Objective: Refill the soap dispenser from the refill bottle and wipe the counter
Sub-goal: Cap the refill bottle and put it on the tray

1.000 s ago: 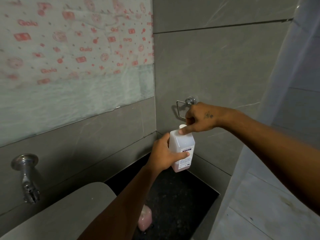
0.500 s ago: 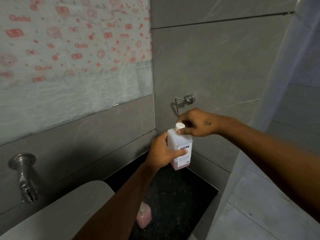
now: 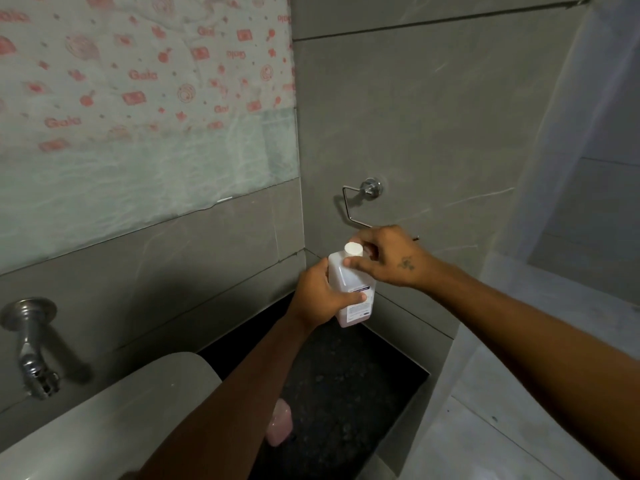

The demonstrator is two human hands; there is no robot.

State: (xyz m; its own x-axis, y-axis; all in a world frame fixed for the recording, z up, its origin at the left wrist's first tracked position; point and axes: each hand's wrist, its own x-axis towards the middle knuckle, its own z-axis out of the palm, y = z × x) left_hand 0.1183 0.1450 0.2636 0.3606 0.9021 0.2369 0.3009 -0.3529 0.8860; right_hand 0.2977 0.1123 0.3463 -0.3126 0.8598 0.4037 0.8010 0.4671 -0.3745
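Above the dark counter [image 3: 346, 375], the refill bottle [image 3: 351, 289] is gripped upright by the left hand [image 3: 320, 296] while its white cap [image 3: 353, 250] is pinched by the right hand [image 3: 388, 259], and is best unscrewed with the body kept steady.

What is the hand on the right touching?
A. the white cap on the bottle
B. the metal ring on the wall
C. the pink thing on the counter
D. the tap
A: the right hand has its fingers around the white cap of the bottle, which the left hand holds.

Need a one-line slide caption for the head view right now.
Left hand holds the white refill bottle above the black counter while right hand grips its cap.
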